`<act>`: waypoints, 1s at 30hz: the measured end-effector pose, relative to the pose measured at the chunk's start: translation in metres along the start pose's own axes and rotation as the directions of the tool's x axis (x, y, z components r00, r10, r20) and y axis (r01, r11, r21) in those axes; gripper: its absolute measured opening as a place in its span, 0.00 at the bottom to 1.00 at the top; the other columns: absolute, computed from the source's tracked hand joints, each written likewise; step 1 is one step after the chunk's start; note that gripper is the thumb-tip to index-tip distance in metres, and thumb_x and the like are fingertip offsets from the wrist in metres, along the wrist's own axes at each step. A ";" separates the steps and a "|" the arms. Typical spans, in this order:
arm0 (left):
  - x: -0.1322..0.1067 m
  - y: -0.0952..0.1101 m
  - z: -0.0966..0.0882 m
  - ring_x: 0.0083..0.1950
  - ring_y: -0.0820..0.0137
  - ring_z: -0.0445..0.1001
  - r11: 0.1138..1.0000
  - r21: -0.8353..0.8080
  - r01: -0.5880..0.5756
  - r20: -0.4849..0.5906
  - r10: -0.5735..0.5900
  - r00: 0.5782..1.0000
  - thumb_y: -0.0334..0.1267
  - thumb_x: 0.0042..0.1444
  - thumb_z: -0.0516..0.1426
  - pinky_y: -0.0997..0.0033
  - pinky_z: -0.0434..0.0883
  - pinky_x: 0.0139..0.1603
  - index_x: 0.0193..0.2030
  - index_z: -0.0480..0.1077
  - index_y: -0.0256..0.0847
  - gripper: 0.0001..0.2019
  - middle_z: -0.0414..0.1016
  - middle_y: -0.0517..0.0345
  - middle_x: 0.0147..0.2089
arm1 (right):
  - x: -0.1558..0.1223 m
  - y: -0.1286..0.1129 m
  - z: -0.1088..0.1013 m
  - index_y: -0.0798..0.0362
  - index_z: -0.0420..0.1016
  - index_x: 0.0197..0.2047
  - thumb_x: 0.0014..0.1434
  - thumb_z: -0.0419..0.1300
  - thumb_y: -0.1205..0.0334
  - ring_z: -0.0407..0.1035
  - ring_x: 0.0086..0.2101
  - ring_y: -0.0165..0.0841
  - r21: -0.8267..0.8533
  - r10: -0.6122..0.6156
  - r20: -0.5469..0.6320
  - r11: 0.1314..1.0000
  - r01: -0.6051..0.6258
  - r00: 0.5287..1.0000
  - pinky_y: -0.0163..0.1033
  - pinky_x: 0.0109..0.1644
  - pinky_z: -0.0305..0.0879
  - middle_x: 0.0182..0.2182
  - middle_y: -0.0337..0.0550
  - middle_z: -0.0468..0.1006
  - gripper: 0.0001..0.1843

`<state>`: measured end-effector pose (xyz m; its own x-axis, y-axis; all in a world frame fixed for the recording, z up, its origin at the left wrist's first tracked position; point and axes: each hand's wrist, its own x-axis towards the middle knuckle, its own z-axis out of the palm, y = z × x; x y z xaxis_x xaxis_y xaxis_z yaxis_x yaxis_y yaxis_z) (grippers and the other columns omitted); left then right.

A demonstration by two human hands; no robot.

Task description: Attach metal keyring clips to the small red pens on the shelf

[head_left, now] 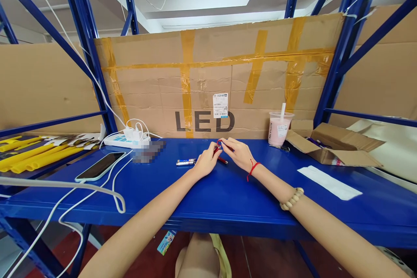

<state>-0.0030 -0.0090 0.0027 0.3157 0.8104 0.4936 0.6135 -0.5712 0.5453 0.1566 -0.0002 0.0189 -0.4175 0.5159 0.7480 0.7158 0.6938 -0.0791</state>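
Close together over the blue shelf, my left hand and my right hand are both closed in a pinch. Between their fingertips is a small red item with a thin looped part; its exact kind is too small to make out. Just below the fingers lies a dark red, pen-like cylinder, partly hidden by my left hand. A blue and silver pen-shaped cylinder, like a small penlight, rests on the shelf to the left of my left hand.
A pink drink cup with a straw and an open cardboard box stand at right, behind a white paper strip. At left are a phone, white cables, a power strip and yellow-handled tools. Cardboard closes the back.
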 end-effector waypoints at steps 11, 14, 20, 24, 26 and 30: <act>0.000 -0.001 0.001 0.29 0.70 0.67 0.999 -0.044 0.018 -0.014 -0.019 1.000 0.46 0.61 0.42 0.74 0.59 0.30 0.40 0.57 0.43 0.11 0.67 0.63 0.27 | 0.001 -0.007 -0.004 0.52 0.69 0.49 0.65 0.43 0.58 0.67 0.33 0.29 0.027 0.032 0.058 0.999 -0.034 0.998 0.32 0.36 0.60 0.34 0.43 0.72 0.18; 0.000 -0.002 0.001 0.28 0.71 0.66 0.998 -0.067 0.017 -0.020 -0.019 1.000 0.47 0.61 0.42 0.74 0.59 0.30 0.40 0.57 0.44 0.11 0.66 0.63 0.27 | 0.001 -0.007 -0.003 0.52 0.69 0.49 0.65 0.42 0.58 0.67 0.34 0.30 0.015 0.042 0.067 0.999 -0.043 0.997 0.32 0.37 0.61 0.34 0.43 0.72 0.18; 0.001 -0.003 0.003 0.27 0.72 0.65 0.989 -0.142 0.041 -0.077 -0.053 0.996 0.47 0.61 0.42 0.74 0.61 0.32 0.40 0.58 0.43 0.11 0.65 0.65 0.23 | 0.001 -0.006 -0.002 0.52 0.69 0.48 0.65 0.43 0.59 0.68 0.35 0.30 0.017 0.048 0.071 0.999 -0.049 0.996 0.32 0.38 0.61 0.34 0.43 0.71 0.17; 0.001 -0.003 0.001 0.28 0.72 0.67 0.992 -0.100 0.072 -0.073 -0.079 0.994 0.46 0.61 0.42 0.74 0.60 0.33 0.40 0.58 0.44 0.10 0.67 0.66 0.24 | 0.000 -0.005 -0.003 0.51 0.68 0.49 0.64 0.44 0.58 0.67 0.35 0.30 0.040 0.040 0.104 0.998 -0.045 0.994 0.33 0.38 0.61 0.34 0.42 0.71 0.17; 0.002 -0.002 -0.002 0.31 0.71 0.68 0.995 -0.072 0.073 -0.089 -0.079 0.993 0.46 0.61 0.43 0.74 0.61 0.34 0.40 0.59 0.45 0.10 0.69 0.65 0.26 | 0.000 -0.003 -0.003 0.50 0.67 0.50 0.64 0.44 0.57 0.67 0.35 0.30 0.035 0.049 0.115 0.998 -0.053 0.992 0.33 0.37 0.61 0.35 0.41 0.71 0.17; 0.004 -0.001 -0.010 0.39 0.69 0.70 0.998 0.039 0.053 -0.118 -0.048 0.992 0.44 0.60 0.45 0.73 0.62 0.39 0.42 0.63 0.45 0.10 0.73 0.61 0.36 | 0.000 0.003 -0.001 0.48 0.65 0.53 0.64 0.45 0.56 0.67 0.34 0.29 0.020 0.077 0.136 0.997 -0.081 0.988 0.33 0.36 0.62 0.37 0.41 0.71 0.18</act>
<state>-0.0093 -0.0066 0.0112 0.1979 0.8157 0.5436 0.6571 -0.5219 0.5439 0.1595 0.0014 0.0195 -0.4335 0.6316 0.6428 0.7358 0.6599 -0.1522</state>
